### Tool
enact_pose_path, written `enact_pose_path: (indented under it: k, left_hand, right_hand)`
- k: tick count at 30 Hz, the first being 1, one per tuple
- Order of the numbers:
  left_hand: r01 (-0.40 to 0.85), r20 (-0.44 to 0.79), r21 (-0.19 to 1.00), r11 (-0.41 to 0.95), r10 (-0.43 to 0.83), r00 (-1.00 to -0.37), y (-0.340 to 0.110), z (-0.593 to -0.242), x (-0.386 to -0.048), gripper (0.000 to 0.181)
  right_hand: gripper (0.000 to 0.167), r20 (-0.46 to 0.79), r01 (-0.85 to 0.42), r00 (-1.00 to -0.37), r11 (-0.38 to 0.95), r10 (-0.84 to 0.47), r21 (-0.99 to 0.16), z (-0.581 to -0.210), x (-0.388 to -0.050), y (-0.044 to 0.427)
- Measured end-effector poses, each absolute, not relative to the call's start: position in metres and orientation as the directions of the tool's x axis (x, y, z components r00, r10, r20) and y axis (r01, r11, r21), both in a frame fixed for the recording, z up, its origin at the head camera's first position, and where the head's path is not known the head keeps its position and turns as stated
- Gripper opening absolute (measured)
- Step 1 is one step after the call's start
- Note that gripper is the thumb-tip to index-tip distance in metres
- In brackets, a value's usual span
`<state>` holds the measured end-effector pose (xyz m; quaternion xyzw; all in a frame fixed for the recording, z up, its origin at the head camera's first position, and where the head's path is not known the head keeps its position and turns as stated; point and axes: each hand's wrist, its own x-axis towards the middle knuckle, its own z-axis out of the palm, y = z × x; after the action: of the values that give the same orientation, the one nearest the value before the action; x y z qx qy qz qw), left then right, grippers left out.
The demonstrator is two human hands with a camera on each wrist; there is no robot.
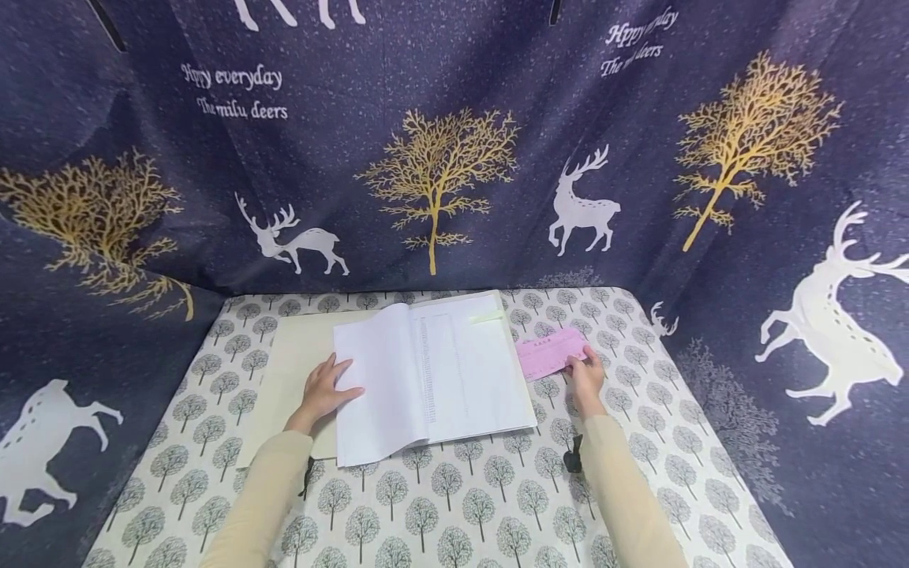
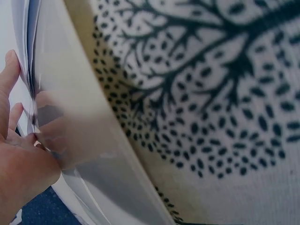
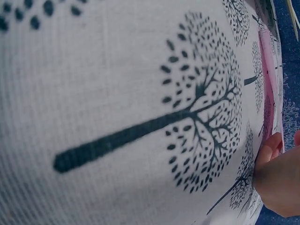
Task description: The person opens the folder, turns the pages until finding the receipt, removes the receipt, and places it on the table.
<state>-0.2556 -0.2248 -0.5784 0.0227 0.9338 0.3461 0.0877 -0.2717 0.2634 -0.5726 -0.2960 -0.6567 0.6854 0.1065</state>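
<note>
An open cream folder (image 1: 301, 335) lies on the table with white printed sheets (image 1: 476, 379) on its right side. A turned stack of pages (image 1: 372, 386) lies over toward the left cover. My left hand (image 1: 323, 392) rests at the left edge of these pages, thumb and fingers spread on them; the left wrist view shows the layered page edges (image 2: 32, 61) beside the hand. Right of the folder, my right hand (image 1: 587, 375) pinches the lower right corner of a pink printed slip (image 1: 550, 355). The slip (image 3: 268, 70) appears edge-on in the right wrist view.
A pale green tab (image 1: 486, 317) sticks at the top right of the sheets. The tablecloth (image 1: 426, 513) has a tree print. Dark curtains (image 1: 483, 79) with deer and trees hang behind and at both sides of the table.
</note>
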Motion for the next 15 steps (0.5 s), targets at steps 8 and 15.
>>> enact_pose_path:
  k: [8,15]
  left_hand:
    - [-0.004,-0.141,0.66,0.751,0.118,-0.983,-0.233,-0.581,-0.256,0.076]
    - [0.012,-0.131,0.664,0.748,0.131,-0.983,-0.238,-0.582,-0.258,0.075]
  right_hand:
    - [0.064,-0.293,0.265,-0.795,-0.131,0.532,-0.955,-0.57,-0.268,0.264]
    - [0.066,-0.292,0.27,-0.801,-0.12,0.523,-0.955,-0.573,-0.266,0.267]
